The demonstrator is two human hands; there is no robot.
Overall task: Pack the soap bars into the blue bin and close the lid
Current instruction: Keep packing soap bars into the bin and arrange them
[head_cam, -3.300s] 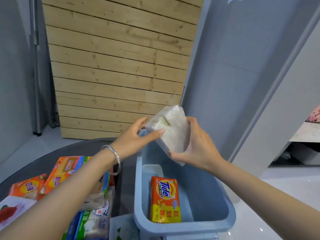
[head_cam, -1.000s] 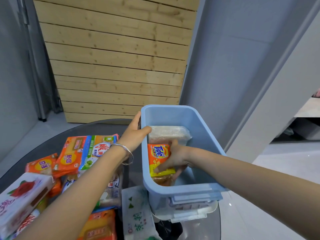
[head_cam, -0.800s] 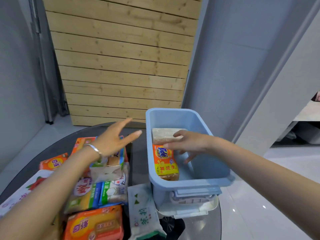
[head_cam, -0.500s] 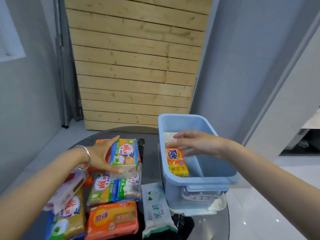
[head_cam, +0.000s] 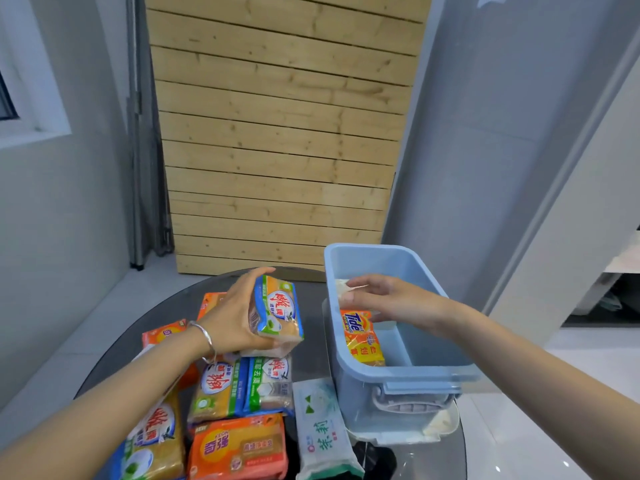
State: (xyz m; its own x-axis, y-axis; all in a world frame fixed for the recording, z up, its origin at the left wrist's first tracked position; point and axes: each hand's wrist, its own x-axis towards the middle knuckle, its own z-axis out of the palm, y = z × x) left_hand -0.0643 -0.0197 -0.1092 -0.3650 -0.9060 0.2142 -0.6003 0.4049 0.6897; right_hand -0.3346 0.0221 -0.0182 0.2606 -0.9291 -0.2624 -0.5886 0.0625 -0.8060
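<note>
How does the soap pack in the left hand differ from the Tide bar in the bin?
The blue-and-green soap pack is lifted off the table, gripped by the left hand; the Tide bar already lies inside the blue bin, against its left wall. The held pack's wrapper is blue, green and tan; the Tide bar's is orange and yellow. Both are wrapped soap blocks.

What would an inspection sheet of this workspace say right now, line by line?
Surface: round dark glass table, crowded on its left side.
Job's things: blue bin open, holding a Tide soap bar and a pale wrapped bar; a white lid lies under the bin.
Clutter: unpacked soap packs, white-green packet.
Grippers: left hand grips a blue-green soap pack; right hand open above the bin's bars.
Cables: nothing seen.
Surroundings: wooden plank panel, grey walls.
</note>
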